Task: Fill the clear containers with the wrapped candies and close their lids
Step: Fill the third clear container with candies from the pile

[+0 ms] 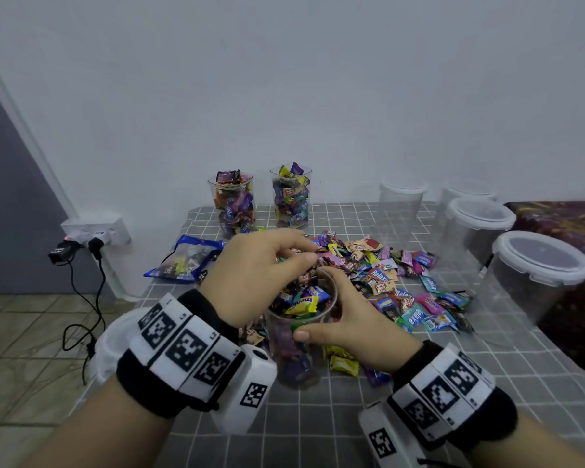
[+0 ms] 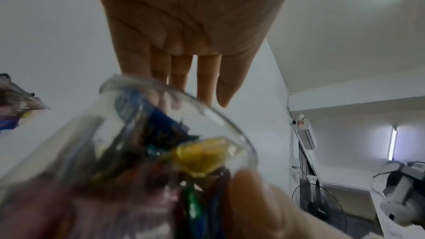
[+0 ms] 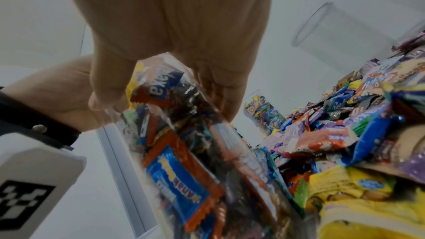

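Observation:
An open clear container (image 1: pixel 301 352) stands at the near middle of the table, mostly filled with wrapped candies. My right hand (image 1: pixel 321 304) grips it near the rim, thumb on the near wall and fingers round the far side; the right wrist view shows this grip (image 3: pixel 163 104) on the container (image 3: pixel 184 143). My left hand (image 1: pixel 306 253) reaches over the rim, its fingertips at the loose candy pile (image 1: pixel 385 271). In the left wrist view the left hand (image 2: pixel 211 97) has straight fingers above the container (image 2: pixel 138 134), with no candy seen between them.
Two filled, lidless containers (image 1: pixel 235 204) (image 1: pixel 291 197) stand at the back by the wall. Several empty lidded containers (image 1: pixel 534 275) (image 1: pixel 477 228) line the right side. A blue candy bag (image 1: pixel 186 258) lies at the left. The grey checked tablecloth (image 1: pixel 318 417) meets a patterned cover (image 1: pixel 571 224).

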{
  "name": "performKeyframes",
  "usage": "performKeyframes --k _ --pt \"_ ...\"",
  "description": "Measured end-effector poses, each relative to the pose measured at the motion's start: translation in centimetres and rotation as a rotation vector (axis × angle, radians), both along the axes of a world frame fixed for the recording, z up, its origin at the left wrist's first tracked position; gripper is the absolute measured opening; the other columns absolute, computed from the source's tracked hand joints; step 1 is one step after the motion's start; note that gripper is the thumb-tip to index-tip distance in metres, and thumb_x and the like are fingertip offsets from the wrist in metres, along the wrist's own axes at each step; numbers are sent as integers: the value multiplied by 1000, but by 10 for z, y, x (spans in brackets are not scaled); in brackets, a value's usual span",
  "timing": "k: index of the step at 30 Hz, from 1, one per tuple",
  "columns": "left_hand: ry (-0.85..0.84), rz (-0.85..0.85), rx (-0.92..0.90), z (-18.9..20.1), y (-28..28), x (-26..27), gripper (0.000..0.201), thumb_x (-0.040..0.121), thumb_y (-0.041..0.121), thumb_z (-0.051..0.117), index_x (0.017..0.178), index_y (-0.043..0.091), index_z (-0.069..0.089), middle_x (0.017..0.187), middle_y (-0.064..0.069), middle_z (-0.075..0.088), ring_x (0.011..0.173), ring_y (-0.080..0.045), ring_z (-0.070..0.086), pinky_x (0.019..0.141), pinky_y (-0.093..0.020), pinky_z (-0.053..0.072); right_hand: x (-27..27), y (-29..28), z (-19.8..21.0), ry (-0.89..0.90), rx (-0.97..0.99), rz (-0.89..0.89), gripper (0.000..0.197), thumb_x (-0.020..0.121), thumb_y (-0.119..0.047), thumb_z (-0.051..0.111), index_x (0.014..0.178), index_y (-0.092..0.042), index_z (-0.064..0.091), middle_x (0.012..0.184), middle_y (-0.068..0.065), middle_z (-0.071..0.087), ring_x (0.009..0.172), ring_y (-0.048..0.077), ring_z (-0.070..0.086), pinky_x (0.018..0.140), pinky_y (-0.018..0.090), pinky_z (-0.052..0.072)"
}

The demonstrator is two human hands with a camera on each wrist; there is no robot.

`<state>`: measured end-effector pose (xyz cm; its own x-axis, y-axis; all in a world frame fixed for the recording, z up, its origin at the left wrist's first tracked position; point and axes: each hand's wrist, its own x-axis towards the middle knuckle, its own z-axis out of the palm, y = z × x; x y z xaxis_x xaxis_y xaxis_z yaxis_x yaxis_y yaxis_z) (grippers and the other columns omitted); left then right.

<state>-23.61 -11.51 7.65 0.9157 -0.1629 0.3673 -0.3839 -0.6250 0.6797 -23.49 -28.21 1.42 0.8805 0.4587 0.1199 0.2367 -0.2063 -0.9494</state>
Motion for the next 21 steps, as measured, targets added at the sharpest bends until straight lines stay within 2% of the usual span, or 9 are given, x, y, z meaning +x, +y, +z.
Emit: performKeyframes --k 2,5,8,10,13,16,19,21 --pt "-47 69 39 4 2 0 12 86 35 63 94 35 71 94 14 69 88 1 62 84 -31 51 0 0 0 11 -3 1 65 73 -13 79 116 -37 37 121 -19 51 108 -19 48 86 1 37" --pt "-37 123 262 10 3 1 18 89 34 58 103 30 70 94 10 66 87 -5 60 82 -29 48 -1 1 1 24 3 9 65 73 -13 79 116 -38 37 121 -19 53 107 -16 51 85 2 39" --pt "9 76 486 9 -5 0 21 89 38 56 103 31 70 101 10 68 94 -9 59 82 -28 45 -1 0 0 43 24 23 65 74 -8 78 119 -33 39 122 -11 56 108 -7 57 86 9 43" --pt "37 0 549 6 -11 0 21 89 35 56 103 32 71 100 9 70 92 -9 60 83 -28 47 -1 0 1 38 16 28 63 75 -7 77 117 -32 39 121 -10 56 106 -9 56 85 8 42" --pt "105 -67 450 6 -14 -1 20 88 31 59 103 31 72 97 10 70 89 -5 61 84 -29 48 -2 -1 2 26 15 25 63 75 -6 77 118 -30 38 119 -14 54 104 -17 53 82 3 39" --pt "37 14 320 9 -7 0 19 89 31 58 101 30 72 95 12 68 88 -4 60 82 -26 47 -1 -1 1 25 -1 12 71 75 -12 78 127 -30 33 122 -19 51 110 -15 50 86 4 39" --pt "10 57 378 12 -1 3 20 90 32 56 104 29 71 99 10 67 89 -6 59 81 -26 46 -1 -1 2 31 -35 4 76 74 -21 79 133 -29 31 125 -19 50 113 -14 48 89 5 39" --pt "44 8 471 12 -3 3 19 89 35 56 101 31 71 99 10 68 90 -7 60 83 -30 48 -1 -1 2 39 -3 12 68 75 -13 78 126 -30 36 121 -17 54 108 -12 53 86 6 41"
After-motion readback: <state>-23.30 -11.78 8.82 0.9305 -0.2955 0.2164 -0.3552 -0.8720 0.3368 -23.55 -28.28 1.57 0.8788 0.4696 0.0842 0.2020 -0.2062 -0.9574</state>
